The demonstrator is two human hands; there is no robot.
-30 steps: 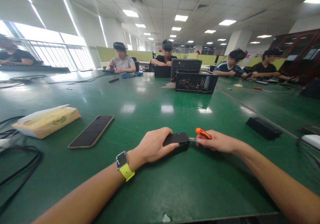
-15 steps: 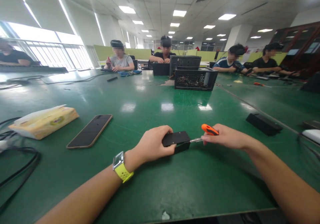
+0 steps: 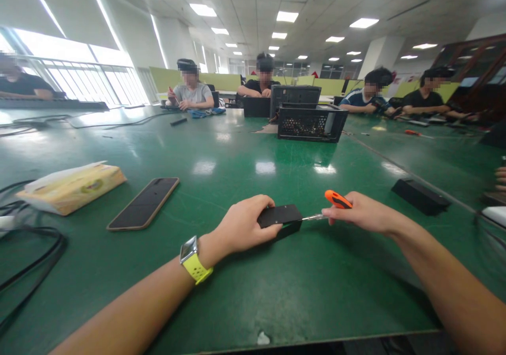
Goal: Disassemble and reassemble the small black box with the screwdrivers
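Observation:
On the green table (image 3: 221, 302), my left hand (image 3: 245, 223) is closed around a small black box (image 3: 281, 215), thumb on the near side and fingers on the far side. A dark gap shows under the box's top plate at its right end. My right hand (image 3: 356, 212) grips a screwdriver (image 3: 338, 199) with an orange and black handle. Its metal shaft points left, and the tip meets the right end of the box; whether it is inside the gap I cannot tell. A watch with a yellow-green strap (image 3: 196, 268) is on my left wrist.
A phone (image 3: 144, 204) and a tissue pack (image 3: 75, 186) lie to the left, with black cables (image 3: 35, 270) nearby. Another black box (image 3: 419, 195) lies at right. Black metal computer cases (image 3: 312, 123) stand farther back. Several people sit around the table; one person's fingers show at the right edge.
My right hand and the screwdriver have shifted slightly right and up, showing more shaft. My left hand keeps its hold on the box. Another person's fingers have appeared at the right edge.

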